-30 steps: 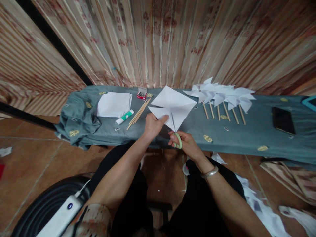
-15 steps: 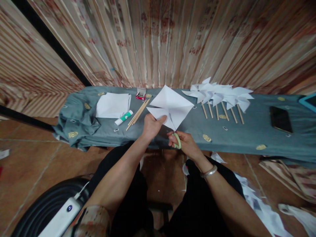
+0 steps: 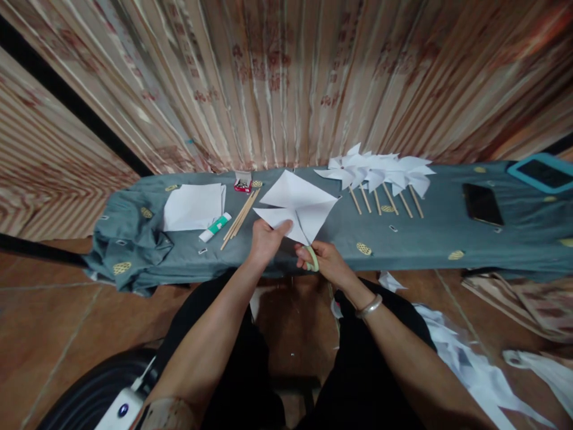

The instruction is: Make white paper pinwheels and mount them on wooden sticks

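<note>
A square white sheet of paper (image 3: 308, 200), turned cornerwise, is pinched at its near left part by my left hand (image 3: 267, 237). One slit runs in from its left corner. My right hand (image 3: 326, 258) is closed around the pale green handles of a pair of scissors (image 3: 312, 258). The scissors' blades lie at the sheet's near corner, where a second slit points toward the middle. Left of the paper are several thin wooden sticks (image 3: 240, 220), a green and white glue stick (image 3: 215, 227) and a small red box (image 3: 243, 181) of metal bits.
A stack of white paper (image 3: 194, 206) rests at the left of the cloth-covered bench (image 3: 331, 255). Several paper pinwheels (image 3: 380, 170) on sticks lie to the right, then a black phone (image 3: 482, 203) and a blue-framed tablet (image 3: 544, 173). More folded paper (image 3: 470, 358) is on the floor.
The view has shifted, so the bench things appear further left and the tablet shows more fully. Both hands keep their hold on the paper and scissors, with the blades still at the near corner.
</note>
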`<state>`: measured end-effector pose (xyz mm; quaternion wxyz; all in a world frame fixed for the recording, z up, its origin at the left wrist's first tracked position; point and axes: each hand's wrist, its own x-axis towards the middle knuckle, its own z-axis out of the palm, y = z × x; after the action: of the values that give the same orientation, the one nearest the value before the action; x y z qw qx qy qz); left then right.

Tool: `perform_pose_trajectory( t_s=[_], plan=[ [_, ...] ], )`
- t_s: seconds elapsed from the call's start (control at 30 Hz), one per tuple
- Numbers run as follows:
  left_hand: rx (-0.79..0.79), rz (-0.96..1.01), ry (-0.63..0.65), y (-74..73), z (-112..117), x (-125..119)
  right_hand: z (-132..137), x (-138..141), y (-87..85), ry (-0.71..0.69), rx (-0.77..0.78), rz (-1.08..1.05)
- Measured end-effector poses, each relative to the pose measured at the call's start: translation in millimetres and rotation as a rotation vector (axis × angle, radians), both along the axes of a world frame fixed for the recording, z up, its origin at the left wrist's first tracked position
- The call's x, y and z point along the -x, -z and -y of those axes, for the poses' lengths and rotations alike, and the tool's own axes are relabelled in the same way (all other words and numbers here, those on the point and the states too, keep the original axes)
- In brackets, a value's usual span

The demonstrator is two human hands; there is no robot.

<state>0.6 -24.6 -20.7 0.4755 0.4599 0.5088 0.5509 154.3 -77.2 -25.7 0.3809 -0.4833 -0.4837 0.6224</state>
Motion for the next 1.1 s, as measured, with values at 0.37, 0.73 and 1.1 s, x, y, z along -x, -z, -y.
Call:
perform_pose_trajectory(
  t_s=[0.37,0.73,1.1],
  plan=[
    [0.017,0.031,-0.018,-0.2,1.2,0.1,-1.9,1.8,6.2,0.007,0.014,-0.035],
    [0.016,0.172,-0.001,-1.0,4.5,0.2,-1.8,3.5,3.7,0.008,0.035,-0.021],
    [0.011,0.193,0.008,0.3,4.5,1.6,-1.9,4.6,5.7,0.003,0.028,0.004]
  ],
)
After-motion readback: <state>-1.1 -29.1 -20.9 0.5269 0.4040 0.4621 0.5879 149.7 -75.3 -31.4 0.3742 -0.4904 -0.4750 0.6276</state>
